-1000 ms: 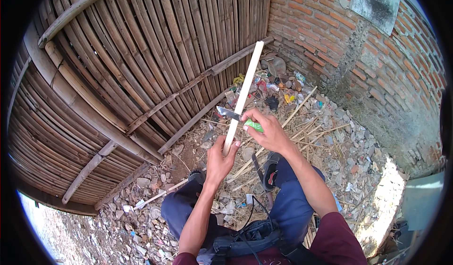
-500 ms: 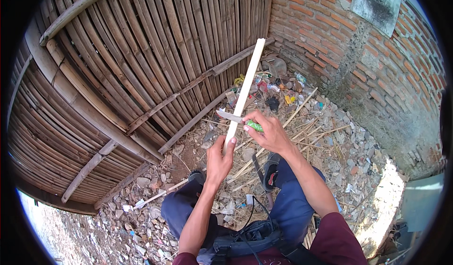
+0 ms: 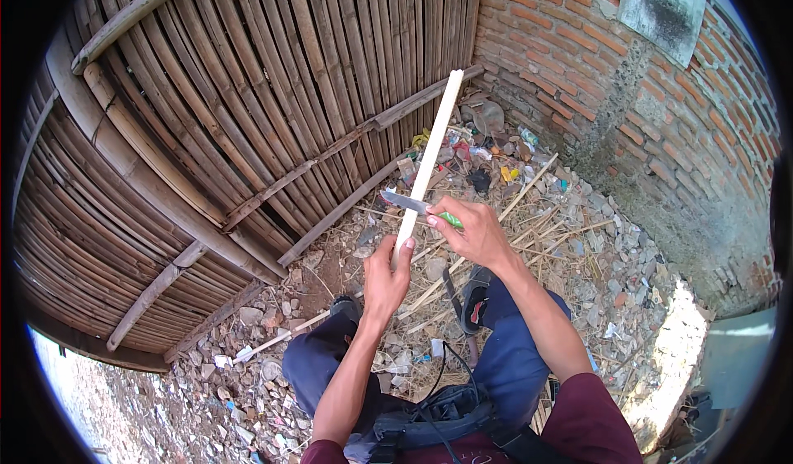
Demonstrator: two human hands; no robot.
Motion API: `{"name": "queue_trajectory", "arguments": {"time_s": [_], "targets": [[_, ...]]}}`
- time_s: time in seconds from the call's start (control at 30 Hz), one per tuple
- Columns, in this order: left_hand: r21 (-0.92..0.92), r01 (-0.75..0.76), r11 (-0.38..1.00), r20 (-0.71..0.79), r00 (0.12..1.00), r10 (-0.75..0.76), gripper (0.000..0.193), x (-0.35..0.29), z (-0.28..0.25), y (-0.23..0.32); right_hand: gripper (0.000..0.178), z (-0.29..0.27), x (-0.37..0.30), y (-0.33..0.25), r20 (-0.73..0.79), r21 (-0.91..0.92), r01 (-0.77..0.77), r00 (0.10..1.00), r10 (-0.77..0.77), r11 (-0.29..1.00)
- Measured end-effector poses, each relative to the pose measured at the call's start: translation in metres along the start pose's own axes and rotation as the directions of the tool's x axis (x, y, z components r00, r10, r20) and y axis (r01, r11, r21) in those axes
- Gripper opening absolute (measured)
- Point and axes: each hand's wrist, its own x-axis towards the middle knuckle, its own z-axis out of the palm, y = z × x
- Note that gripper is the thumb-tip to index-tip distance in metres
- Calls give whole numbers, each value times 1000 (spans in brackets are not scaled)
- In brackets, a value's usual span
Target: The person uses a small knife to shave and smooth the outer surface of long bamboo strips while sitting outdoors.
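Note:
My left hand [image 3: 387, 277] grips the lower end of a long pale bamboo strip [image 3: 431, 150] that points up and away toward the fence. My right hand [image 3: 473, 233] holds a knife with a green handle [image 3: 450, 218]. Its grey blade [image 3: 403, 202] lies across the strip just above my left hand, pointing left. Both forearms come in from the lower edge above my knees in dark blue trousers.
A woven bamboo fence [image 3: 248, 109] fills the left and top. A red brick wall [image 3: 661, 117] stands at the right. The ground is covered with stones, thin bamboo slivers [image 3: 537, 233] and coloured litter [image 3: 487, 158] in the corner.
The knife blade has slid a little down the strip toward my left hand. The strip and my left hand have kept their place.

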Motion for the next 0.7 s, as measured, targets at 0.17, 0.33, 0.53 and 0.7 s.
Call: {"name": "queue_trajectory", "arguments": {"time_s": [0.17,0.33,0.53,0.7], "targets": [[4,-15,1000,-3,1000,15,39,-2,2,0,15,0,4,8,-68,22,4,998,-3,1000],[22,13,1000,41,999,-14,42,-6,4,3,15,-4,9,16,-151,-9,-17,988,15,1000],[0,5,1000,82,997,-5,40,-12,13,-5,20,-34,13,37,-173,26,-199,964,201,980],[38,-3,999,23,1000,3,38,-5,8,0,30,-19,0,40,-48,24,-227,973,228,974]]}}
